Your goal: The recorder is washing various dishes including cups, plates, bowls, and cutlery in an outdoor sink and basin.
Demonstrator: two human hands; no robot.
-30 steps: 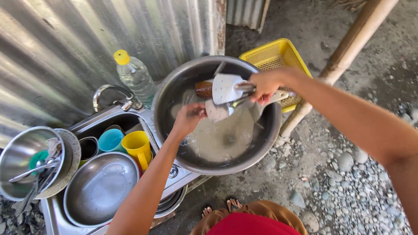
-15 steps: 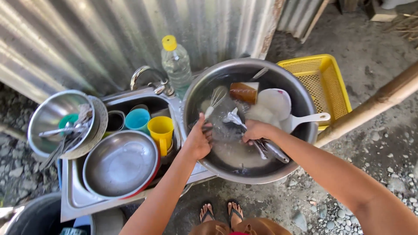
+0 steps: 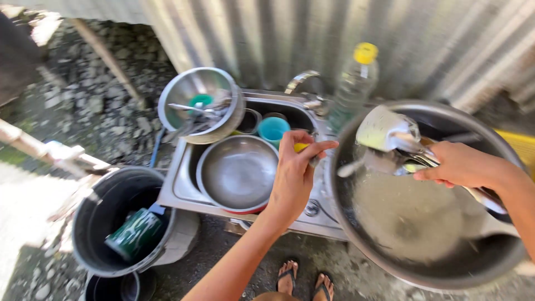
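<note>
Yellow bottle cap (image 3: 365, 53), teal cup (image 3: 273, 129), silver bowl (image 3: 237, 173) — black bucket (image 3: 97, 209).

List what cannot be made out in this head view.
- Utensils in the right hand: motion blur, count unclear.
- Large basin: cut off by right and bottom edges.
- Yellow cup: mostly hidden behind the left hand; grip unclear.
- Small bowl: its contents are too tangled to tell.
</note>
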